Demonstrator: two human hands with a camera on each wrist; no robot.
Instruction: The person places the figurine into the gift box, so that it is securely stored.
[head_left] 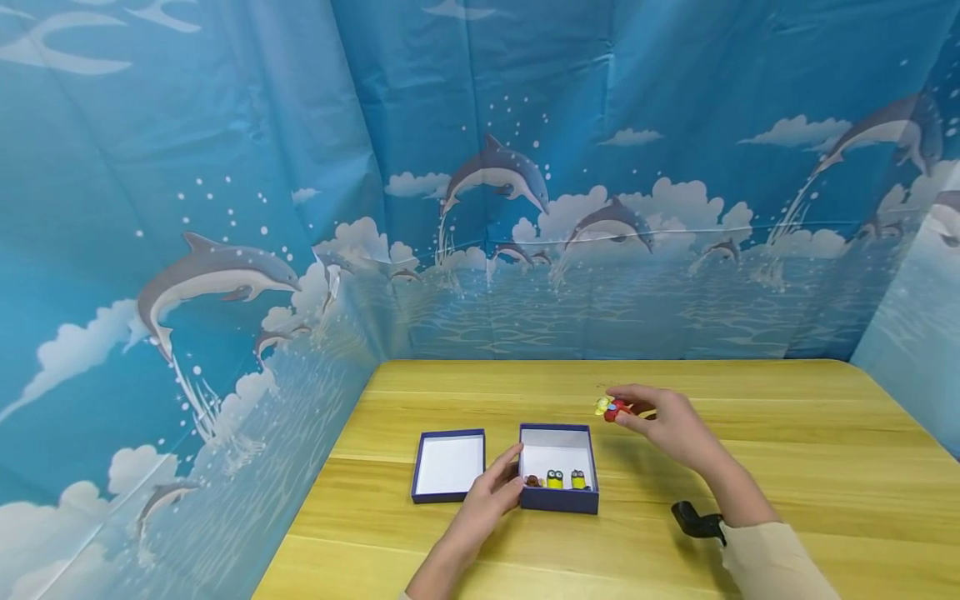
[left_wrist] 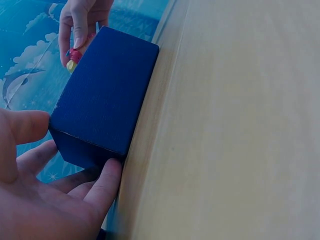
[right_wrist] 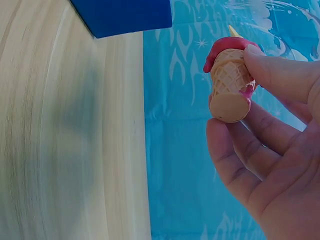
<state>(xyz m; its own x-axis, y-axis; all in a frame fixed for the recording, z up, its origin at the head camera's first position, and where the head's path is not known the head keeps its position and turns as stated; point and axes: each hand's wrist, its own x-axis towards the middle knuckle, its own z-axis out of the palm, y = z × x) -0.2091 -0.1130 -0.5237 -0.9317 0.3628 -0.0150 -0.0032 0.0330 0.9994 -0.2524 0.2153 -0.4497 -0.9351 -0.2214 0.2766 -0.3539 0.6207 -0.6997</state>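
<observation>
My right hand point(head_left: 663, 421) pinches a toy ice cream cone point(right_wrist: 230, 82) between thumb and fingers, raised above the table. The toy has a tan waffle base, red icing and a yellow top. To its left stands an open dark blue box point(head_left: 558, 500) with a white inside. My left hand point(head_left: 487, 500) holds the box at its left side, thumb and fingertips on the rim and wall, spread over that end in the left wrist view. Inside the box are two yellow figurines with goggles point(head_left: 554, 479) and a small brown figurine point(head_left: 533, 481) near the left wall.
A blue-edged box lid point(head_left: 450, 467), white inside up, lies left of the box. A black wrist mount point(head_left: 697, 522) sticks out by the right sleeve. The wooden table point(head_left: 750, 392) backs onto a blue dolphin-print curtain point(head_left: 480, 308).
</observation>
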